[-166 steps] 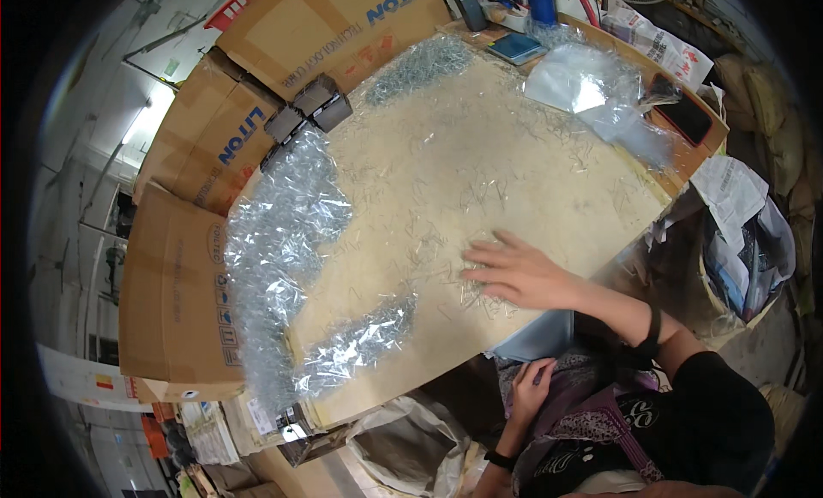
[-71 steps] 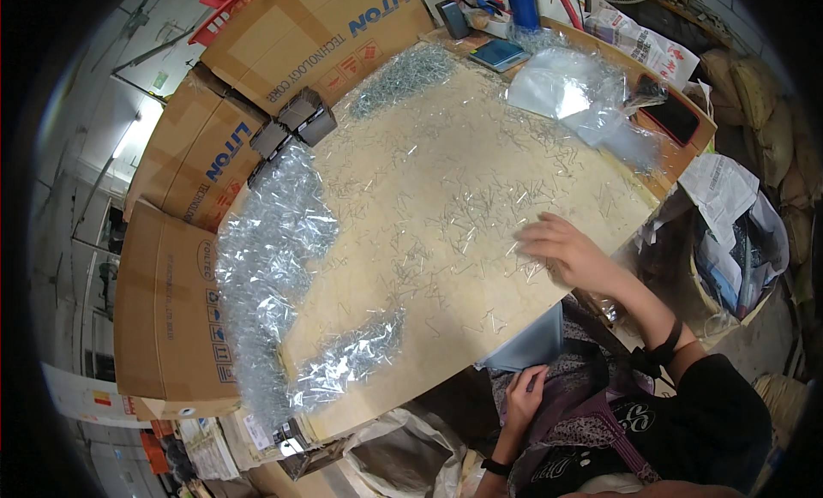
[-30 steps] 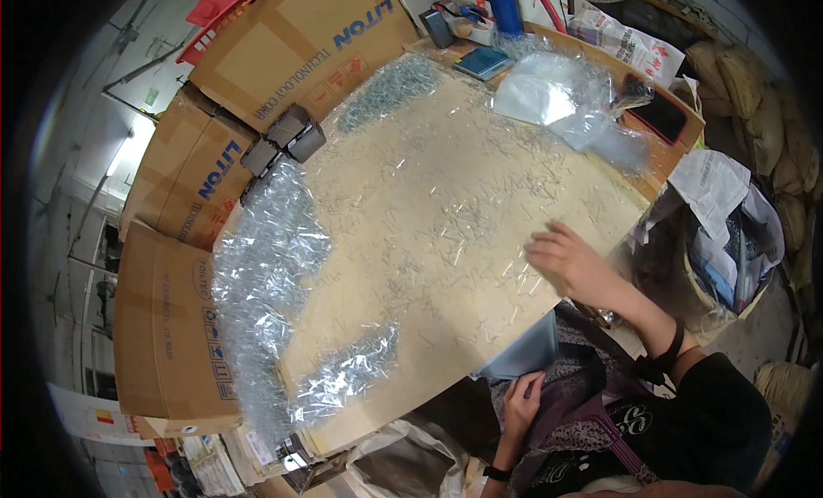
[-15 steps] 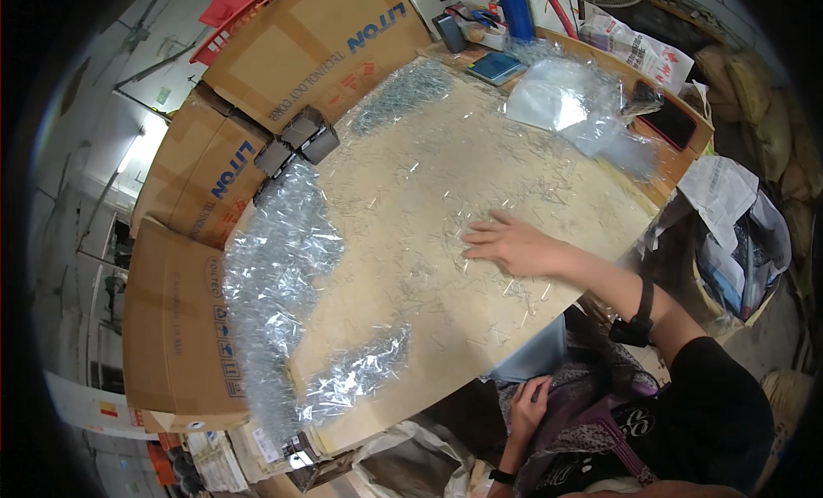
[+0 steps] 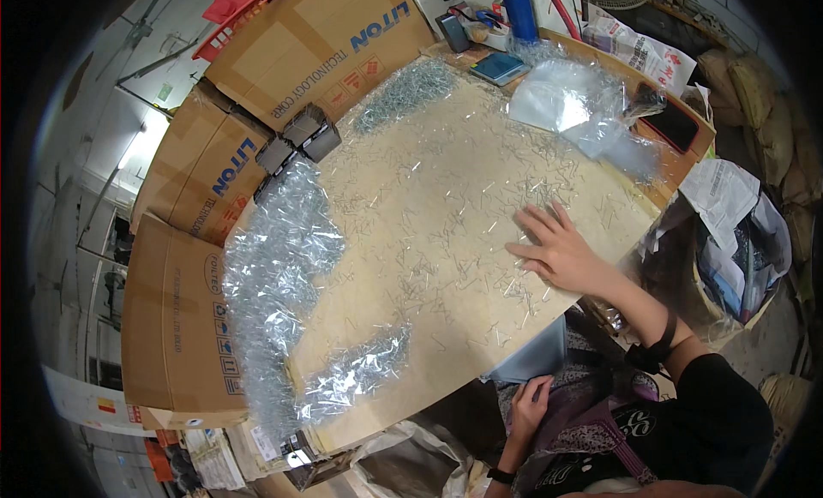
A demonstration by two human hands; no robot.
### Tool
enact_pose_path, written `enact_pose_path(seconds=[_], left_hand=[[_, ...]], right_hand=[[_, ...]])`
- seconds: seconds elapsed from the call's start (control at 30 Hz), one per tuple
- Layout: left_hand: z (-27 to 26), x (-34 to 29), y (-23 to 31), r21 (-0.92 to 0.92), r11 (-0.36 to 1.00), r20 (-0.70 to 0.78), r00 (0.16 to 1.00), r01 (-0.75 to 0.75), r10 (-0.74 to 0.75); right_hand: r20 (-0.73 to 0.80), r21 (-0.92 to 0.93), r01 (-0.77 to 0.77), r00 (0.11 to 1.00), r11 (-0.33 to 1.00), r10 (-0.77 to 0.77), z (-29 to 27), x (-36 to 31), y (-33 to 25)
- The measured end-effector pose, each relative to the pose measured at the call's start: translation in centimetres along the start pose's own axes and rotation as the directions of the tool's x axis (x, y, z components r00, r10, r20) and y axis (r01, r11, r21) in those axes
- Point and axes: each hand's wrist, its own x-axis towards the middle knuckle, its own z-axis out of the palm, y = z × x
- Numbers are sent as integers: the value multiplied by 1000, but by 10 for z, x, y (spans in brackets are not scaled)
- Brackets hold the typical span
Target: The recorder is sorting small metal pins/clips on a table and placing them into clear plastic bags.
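Right hand (image 5: 555,251) splayed palm-down over shiny pieces (image 5: 420,279) | left hand (image 5: 529,404) half-curled, lower

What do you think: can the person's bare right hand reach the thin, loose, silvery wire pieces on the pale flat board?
Probably yes: the right hand is open over the board, and some wire pieces lie close beside it, with nothing visible in between.

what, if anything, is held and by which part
The right hand, spread over wire pieces, holds nothing visible. The left hand is at the grey-blue object's lower edge; whether it grips cannot be told.
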Motion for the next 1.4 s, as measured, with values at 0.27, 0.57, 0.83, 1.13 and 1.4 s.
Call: enact_pose_path(seconds=[0.27,0.57,0.83,1.13,1.4], left_hand=[[0,-1,-1,6,1000,3,1000,7,-7],[-2,-1,0,-3,1000,6,1000,10,-10],[0,0,3,-3,1000,12,1000,10,-10],[-1,-1,1,3,1000,4,1000,5,-5],[-3,-2,0,5,1000,11,1000,26,-26]], right_hand=[[53,108,2,999,994,-8,-7,-17,-3],[44,221,5,999,975,-16,-16,-34,6],[-111,48,-234,965,971,238,-19,-23,38],[55,411,-50,998,910,30,-16,-26,39],[161,368,130,966,921,-201,-3,4,10]])
